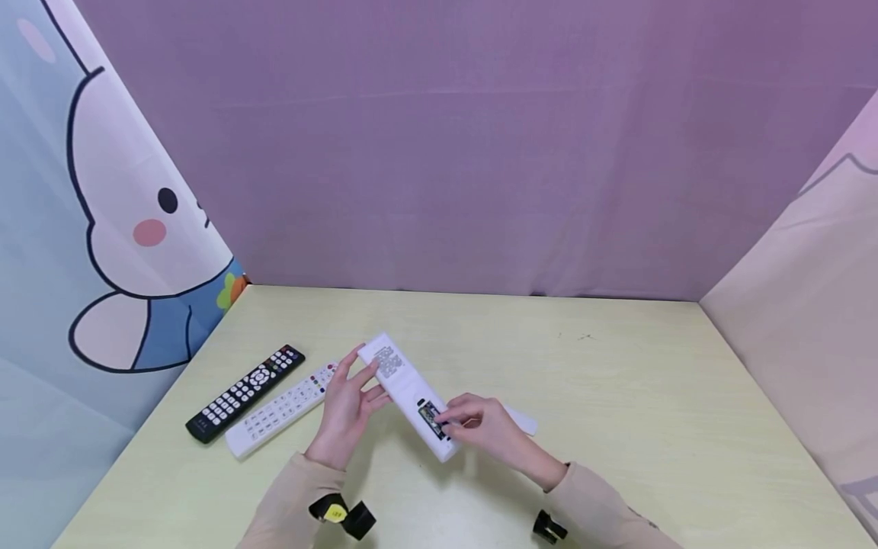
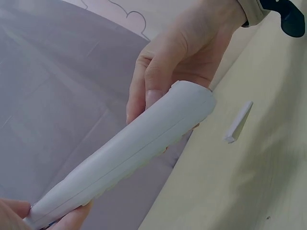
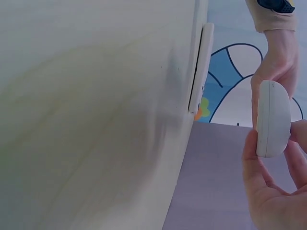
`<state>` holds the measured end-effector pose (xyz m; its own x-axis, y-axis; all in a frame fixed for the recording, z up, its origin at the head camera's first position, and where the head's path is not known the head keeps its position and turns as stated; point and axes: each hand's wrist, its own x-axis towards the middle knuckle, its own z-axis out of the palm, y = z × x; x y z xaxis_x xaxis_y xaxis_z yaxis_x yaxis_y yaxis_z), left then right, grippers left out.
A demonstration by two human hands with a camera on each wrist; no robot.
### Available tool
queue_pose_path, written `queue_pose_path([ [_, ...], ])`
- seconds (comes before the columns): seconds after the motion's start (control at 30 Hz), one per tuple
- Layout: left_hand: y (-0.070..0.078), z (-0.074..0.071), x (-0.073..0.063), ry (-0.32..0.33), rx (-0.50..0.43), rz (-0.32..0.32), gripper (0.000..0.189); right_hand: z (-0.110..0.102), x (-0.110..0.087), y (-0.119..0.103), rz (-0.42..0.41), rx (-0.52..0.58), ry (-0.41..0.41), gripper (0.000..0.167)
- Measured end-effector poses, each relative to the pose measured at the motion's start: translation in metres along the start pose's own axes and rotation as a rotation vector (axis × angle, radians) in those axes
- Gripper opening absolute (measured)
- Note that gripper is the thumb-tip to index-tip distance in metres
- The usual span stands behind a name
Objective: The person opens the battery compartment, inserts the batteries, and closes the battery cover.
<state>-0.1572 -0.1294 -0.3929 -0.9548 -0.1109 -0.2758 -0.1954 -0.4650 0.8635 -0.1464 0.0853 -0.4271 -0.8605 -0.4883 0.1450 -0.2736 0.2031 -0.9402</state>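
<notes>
A white remote control (image 1: 403, 381) is held face down and slanted above the table, its battery compartment (image 1: 430, 418) uncovered and dark inside. My left hand (image 1: 346, 412) grips the far end; the left wrist view shows fingers (image 2: 72, 218) on its lower side. My right hand (image 1: 490, 431) bends its thumb and index finger into the compartment near the other end. Whether they pinch a battery I cannot tell. The right wrist view looks at the remote's rounded end (image 3: 272, 120), with the right hand (image 3: 278, 203) beside it. A slim white piece (image 1: 523, 421) lies behind the right hand.
To the left, a black remote control (image 1: 245, 393) and a second white remote control (image 1: 281, 408) lie face up, side by side and slanted. The left hand overlaps the white one's far end in the head view. A purple cloth (image 1: 466, 152) hangs behind the table (image 1: 652, 427).
</notes>
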Motion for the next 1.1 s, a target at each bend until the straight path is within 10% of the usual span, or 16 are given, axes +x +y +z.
queue_pose_path([
  [1.1, 0.000, -0.003, 0.001, -0.017, -0.011, -0.008, 0.054, -0.027, -0.004, -0.003, -0.048, -0.148, -0.048, 0.023],
])
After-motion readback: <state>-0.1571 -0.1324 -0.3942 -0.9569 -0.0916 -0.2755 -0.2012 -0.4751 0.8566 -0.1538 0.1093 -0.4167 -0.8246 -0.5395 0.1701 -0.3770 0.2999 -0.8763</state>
